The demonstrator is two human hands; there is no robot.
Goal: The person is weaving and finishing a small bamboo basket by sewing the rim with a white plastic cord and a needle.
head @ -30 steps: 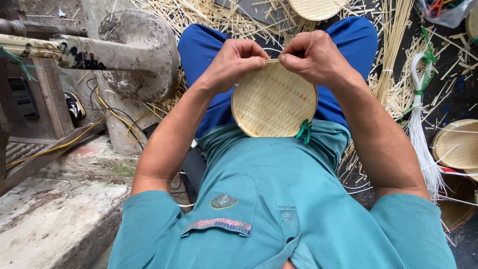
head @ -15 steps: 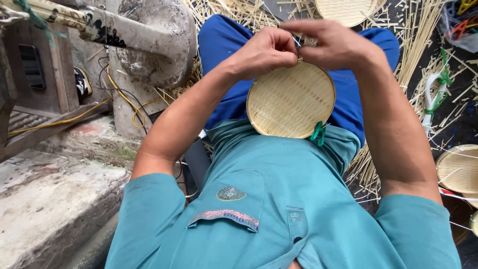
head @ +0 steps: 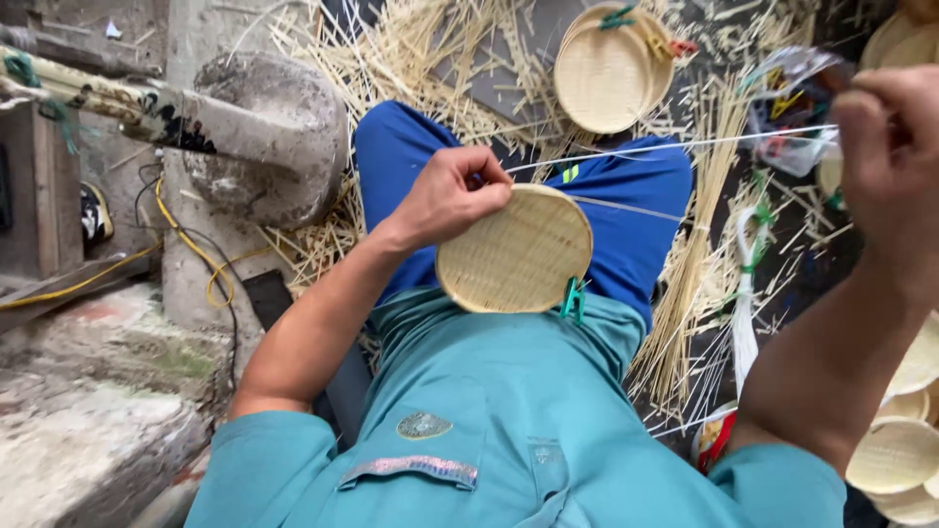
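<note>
While my left hand (head: 452,194) is curling shut on the upper left rim of the round woven bamboo tray (head: 515,249), pinching it between thumb and fingers, my right hand (head: 892,156) is hanging well away, up and to the right, closed in a fist around the far end of a thin pale strand (head: 675,147). I am holding that strand taut: it is running in a nearly straight line from the tray's top edge, just beside my left fingertips, rightward and slightly upward to my right fist, so its long axis is lying almost level across the view. A second, fainter length is appearing just below it over the tray's right edge; I cannot tell whether it is the same strand doubled back. The tray is resting tilted on my lap, against the blue trousers (head: 626,196) and above the hem of the teal shirt (head: 509,420), and it is the left hand that is nearer to it; the right is well apart. A green clip (head: 572,298) is gripping the tray's lower right rim. Farther out, loose bamboo splints (head: 685,293) are lying on the ground, a stack of finished trays (head: 606,73) is lying beyond my knees, and more trays (head: 895,455) are lying at lower right.
</note>
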